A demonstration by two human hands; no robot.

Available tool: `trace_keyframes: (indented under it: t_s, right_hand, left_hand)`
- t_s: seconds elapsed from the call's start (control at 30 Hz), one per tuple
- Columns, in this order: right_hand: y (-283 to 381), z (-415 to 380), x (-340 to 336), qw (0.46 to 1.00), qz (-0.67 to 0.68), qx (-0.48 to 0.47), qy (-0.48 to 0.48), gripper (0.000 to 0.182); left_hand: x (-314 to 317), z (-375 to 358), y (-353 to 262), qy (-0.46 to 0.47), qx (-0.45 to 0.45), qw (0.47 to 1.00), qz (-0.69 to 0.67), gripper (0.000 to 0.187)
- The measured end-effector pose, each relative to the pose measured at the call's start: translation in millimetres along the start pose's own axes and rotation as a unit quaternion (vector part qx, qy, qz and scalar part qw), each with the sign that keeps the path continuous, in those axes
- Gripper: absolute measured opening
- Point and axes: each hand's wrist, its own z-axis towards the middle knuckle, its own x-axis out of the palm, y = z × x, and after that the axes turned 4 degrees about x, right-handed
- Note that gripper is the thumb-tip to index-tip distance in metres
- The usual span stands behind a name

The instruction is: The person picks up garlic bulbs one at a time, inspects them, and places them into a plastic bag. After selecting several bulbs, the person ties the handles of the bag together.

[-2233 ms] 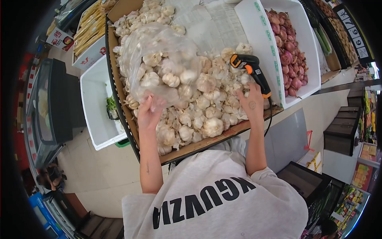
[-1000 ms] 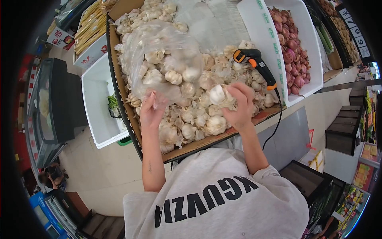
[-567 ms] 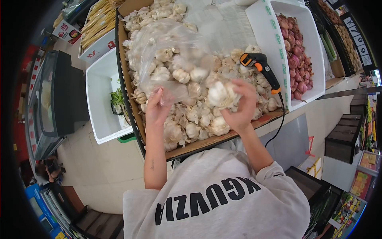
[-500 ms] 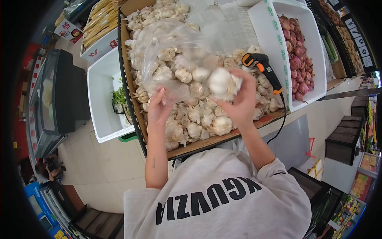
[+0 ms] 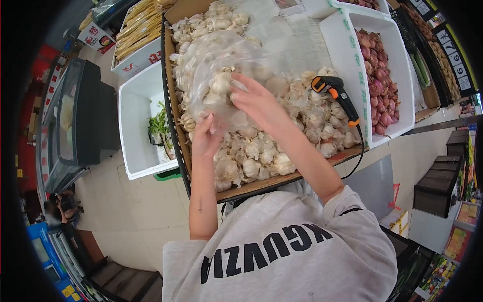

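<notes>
My left hand [image 5: 205, 137] pinches the edge of a clear plastic bag [image 5: 209, 55] spread over the heap of garlic. Stretched out at the bag's mouth, my right hand [image 5: 259, 105] has its fingers apart, and its thumb is hidden. A whitish garlic bulb [image 5: 221, 83] sits right at those fingertips, overlapped by the bag's film. Loose garlic bulbs [image 5: 251, 167] fill the cardboard-lined box [image 5: 241, 189] beneath both hands.
A black and orange handheld scanner [image 5: 338, 98] lies on the garlic, its cable hanging over the box's front edge. On the right is a white foam box [image 5: 405, 100] of red shallots [image 5: 381, 83]. At left stands another foam box [image 5: 132, 128] containing some greens [image 5: 159, 122].
My right hand has carried a garlic bulb leftward to the bag's mouth, and its fingers have spread. My left hand still holds the bag's edge. The view has shifted slightly.
</notes>
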Motion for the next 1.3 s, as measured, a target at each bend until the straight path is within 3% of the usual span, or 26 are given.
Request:
trace_keyframes:
  t_s: [0.07, 0.17, 0.23, 0.37, 0.47, 0.53, 0.63, 0.67, 0.73, 0.77, 0.87, 0.93, 0.97, 1.03, 1.17, 1.23, 1.3]
  right_hand:
    - [7.0, -15.9, -6.9, 0.985, -0.162, -0.034, 0.041, 0.034]
    - [26.1, -38.8, -36.7, 0.981, -0.187, -0.031, 0.047, 0.024]
    - [47.6, -59.1, -56.7, 0.965, -0.246, -0.08, -0.039, 0.019]
    - [86.0, -94.1, -115.0, 0.906, -0.303, -0.205, -0.214, 0.017]
    - [93.4, -117.2, -134.6, 0.873, -0.365, -0.121, -0.299, 0.019]
    - [87.5, -122.7, -145.4, 0.865, -0.395, -0.092, -0.297, 0.021]
    - [78.1, -124.2, -156.9, 0.781, -0.537, -0.083, -0.306, 0.023]
    - [78.3, -125.2, -159.2, 0.781, -0.537, -0.083, -0.307, 0.023]
    - [78.3, -126.6, -159.4, 0.714, -0.622, -0.058, -0.317, 0.023]
    - [78.4, -127.6, -159.5, 0.714, -0.622, -0.056, -0.316, 0.023]
    - [81.5, -130.7, -147.9, 0.697, -0.659, -0.031, -0.28, 0.023]
    - [83.1, -131.6, -125.1, 0.739, -0.636, 0.054, -0.216, 0.02]
    - [80.2, -131.2, -125.9, 0.74, -0.636, 0.055, -0.213, 0.02]
    - [72.7, -129.8, -129.1, 0.742, -0.66, 0.045, -0.111, 0.018]
    - [59.9, -126.8, -122.3, 0.73, -0.679, 0.01, -0.076, 0.017]
    - [53.0, -125.4, -109.9, 0.705, -0.708, -0.007, 0.023, 0.017]
    - [43.1, -124.5, -103.0, 0.72, -0.693, 0.019, 0.042, 0.016]
  left_hand:
    - [1.7, -1.5, 0.1, -0.037, -0.004, 0.999, 0.015, 0.01]
    - [11.2, -2.0, 1.6, -0.076, -0.002, 0.997, 0.029, 0.006]
    - [21.8, -0.6, 2.7, -0.105, 0.005, 0.994, 0.034, 0.01]
    - [20.4, -0.1, 3.8, -0.08, -0.006, 0.997, 0.018, 0.011]
    - [15.0, 0.4, 5.8, -0.059, -0.011, 0.998, 0.004, 0.003]
    - [15.9, 0.1, 5.4, -0.063, -0.013, 0.998, 0.002, 0.003]
    - [20.5, 0.3, 5.6, -0.075, -0.014, 0.997, 0.0, 0.007]
    - [21.1, 0.4, 5.6, -0.084, -0.014, 0.996, 0.0, 0.011]
    - [19.6, 0.6, 5.6, -0.071, -0.016, 0.997, -0.005, 0.011]
    - [18.4, 0.6, 5.5, -0.058, -0.017, 0.998, -0.009, 0.011]
    - [12.7, 1.8, 5.5, -0.022, -0.018, 0.999, -0.021, 0.011]
    - [11.9, 1.6, 5.3, -0.025, -0.018, 0.999, -0.024, 0.011]
    - [12.1, 1.4, 4.9, -0.025, -0.019, 0.999, -0.027, 0.011]
    - [13.8, 0.8, 4.1, -0.047, -0.017, 0.999, -0.015, 0.006]
    - [17.6, 0.0, 6.3, -0.134, -0.006, 0.991, 0.012, 0.001]
    - [12.4, 0.5, 5.5, -0.104, -0.013, 0.994, 0.005, 0.001]
    - [11.7, 0.9, 5.8, -0.072, -0.02, 0.997, -0.006, 0.002]
